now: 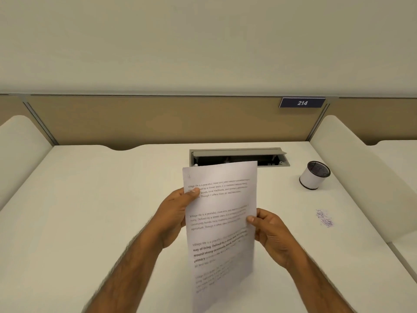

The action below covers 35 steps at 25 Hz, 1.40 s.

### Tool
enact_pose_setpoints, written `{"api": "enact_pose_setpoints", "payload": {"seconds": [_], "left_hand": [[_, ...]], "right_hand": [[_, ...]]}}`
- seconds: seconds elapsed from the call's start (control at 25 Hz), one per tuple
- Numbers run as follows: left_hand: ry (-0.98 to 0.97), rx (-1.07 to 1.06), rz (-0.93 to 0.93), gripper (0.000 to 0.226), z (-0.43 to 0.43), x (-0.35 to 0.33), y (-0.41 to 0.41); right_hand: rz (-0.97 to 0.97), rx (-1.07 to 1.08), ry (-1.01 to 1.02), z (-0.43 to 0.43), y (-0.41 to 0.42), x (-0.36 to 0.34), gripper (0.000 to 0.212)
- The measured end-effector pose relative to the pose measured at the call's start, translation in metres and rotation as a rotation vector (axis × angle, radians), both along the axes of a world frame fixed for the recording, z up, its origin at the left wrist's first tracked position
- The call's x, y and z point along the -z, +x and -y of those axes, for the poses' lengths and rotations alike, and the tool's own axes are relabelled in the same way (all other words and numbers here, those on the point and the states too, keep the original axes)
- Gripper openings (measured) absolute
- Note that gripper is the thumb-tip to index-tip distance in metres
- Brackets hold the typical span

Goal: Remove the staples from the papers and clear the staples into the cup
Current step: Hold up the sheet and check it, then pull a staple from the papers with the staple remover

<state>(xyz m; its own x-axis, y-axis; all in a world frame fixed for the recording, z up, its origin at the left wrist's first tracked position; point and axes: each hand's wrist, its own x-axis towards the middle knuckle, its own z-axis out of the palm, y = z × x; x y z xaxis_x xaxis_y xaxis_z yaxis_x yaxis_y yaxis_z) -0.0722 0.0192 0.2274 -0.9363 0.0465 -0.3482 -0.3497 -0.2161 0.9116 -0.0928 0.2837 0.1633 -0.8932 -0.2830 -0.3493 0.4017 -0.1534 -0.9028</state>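
The papers [220, 222] are held upright above the surface [90, 199], near centre. The left edge is pinched by the left grip [178, 213], the right edge by the right grip [270, 233]. Loose staples [325, 219] are scattered to the right. The cup [314, 178] is stood beyond them.

Both hands hold printed papers [220, 222] upright; staple perhaps top-left.
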Motion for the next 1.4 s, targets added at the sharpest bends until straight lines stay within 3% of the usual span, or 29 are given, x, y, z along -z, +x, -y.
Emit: {"api": "enact_pose_setpoints", "payload": {"seconds": [0.2, 0.36, 0.52, 0.6, 0.76, 0.88, 1.04, 1.12, 1.28, 1.4], "left_hand": [[-0.409, -0.197, 0.012, 0.015, -0.01, 0.077, -0.025], [-0.689, -0.16, -0.004, 0.022, -0.033, 0.145, -0.021], [-0.781, -0.029, 0.019, 0.053, -0.043, 0.19, -0.006], [-0.968, 0.034, 0.001, 0.067, -0.043, 0.204, -0.001], [-1.252, 0.211, -0.19, 0.068, -0.047, 0.216, 0.009], [-1.363, 0.357, -0.217, 0.075, -0.047, 0.233, 0.011], [-1.436, 0.378, -0.225, 0.08, -0.046, 0.242, 0.011], [-1.454, 0.379, -0.233, 0.08, -0.045, 0.245, 0.011], [-1.465, 0.366, -0.248, 0.081, -0.046, 0.246, 0.01], [-1.467, 0.341, -0.264, 0.08, -0.045, 0.249, 0.01]], "right_hand": [[0.123, 0.204, 0.054, 0.007, 0.027, 0.034, 0.023], [0.239, 0.276, 0.164, 0.012, 0.05, 0.078, 0.015], [0.274, 0.305, 0.357, 0.008, 0.058, 0.113, 0.013], [0.264, 0.32, 0.448, 0.004, 0.055, 0.122, 0.02], [0.213, 0.32, 0.549, 0.001, 0.045, 0.129, 0.031], [0.208, 0.283, 0.669, 0.0, 0.041, 0.134, 0.034], [0.075, 0.226, 1.128, -0.007, 0.036, 0.125, 0.032], [-0.142, 0.202, 1.36, -0.007, 0.022, 0.121, 0.025], [-0.46, 0.093, 1.381, 0.015, -0.062, 0.12, 0.02], [-0.448, 0.015, 1.381, 0.035, -0.153, 0.117, 0.033]]}}
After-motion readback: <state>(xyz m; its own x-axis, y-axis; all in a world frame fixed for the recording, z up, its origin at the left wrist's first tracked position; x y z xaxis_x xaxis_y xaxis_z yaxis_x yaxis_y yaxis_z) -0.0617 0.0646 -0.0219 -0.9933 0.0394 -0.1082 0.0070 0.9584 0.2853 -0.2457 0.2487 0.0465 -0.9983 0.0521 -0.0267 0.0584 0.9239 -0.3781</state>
